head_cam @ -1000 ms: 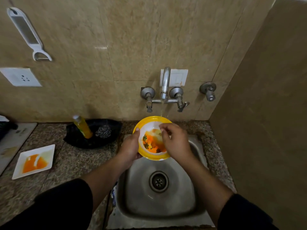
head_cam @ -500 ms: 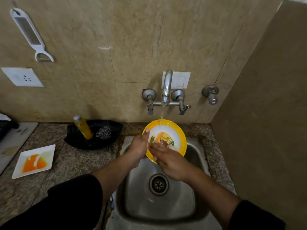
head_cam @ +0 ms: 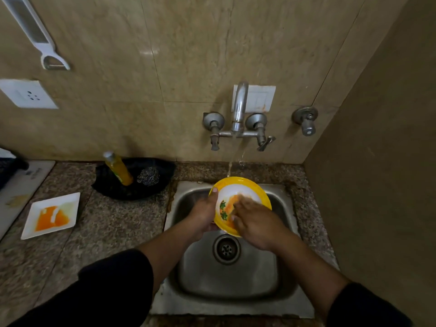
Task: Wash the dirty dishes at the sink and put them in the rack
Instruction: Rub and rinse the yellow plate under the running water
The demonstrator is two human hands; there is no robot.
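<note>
Left hand (head_cam: 204, 213) gripped the plate (head_cam: 245, 185) tilted under the stream (head_cam: 230, 169); right hand's (head_cam: 256, 223) flat fingers needed firm, circling rubs.

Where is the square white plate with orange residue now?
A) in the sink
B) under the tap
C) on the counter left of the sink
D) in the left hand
C: the square white plate lies on the counter, left of the sink.

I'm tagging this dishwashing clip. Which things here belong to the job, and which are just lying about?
Job: yellow bowl, held by left hand, touched by right hand; running tap; sink; dirty square plate; soap bottle; steel scrubber.
Lying about: wall peeler; socket; spare valve.
</note>
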